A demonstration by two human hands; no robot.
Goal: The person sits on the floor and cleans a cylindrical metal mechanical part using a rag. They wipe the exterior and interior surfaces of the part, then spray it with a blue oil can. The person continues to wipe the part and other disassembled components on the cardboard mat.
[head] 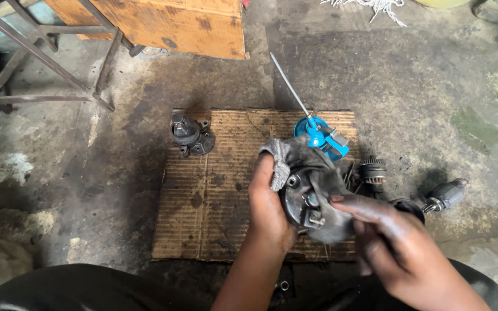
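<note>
Head view: both hands, left hand (pixel 267 204) and right hand (pixel 396 242), grip rag-wrapped metal part (pixel 304 198).

The left half of the cardboard sheet (pixel 203 207) lay bare, open for passing, with only a small metal housing (pixel 191 134) at its top left corner. To the right, a blue oil can (pixel 321 137), a gear (pixel 373 170) and a motor armature (pixel 446 196) crowded the floor (pixel 422 86) beside the hands
</note>
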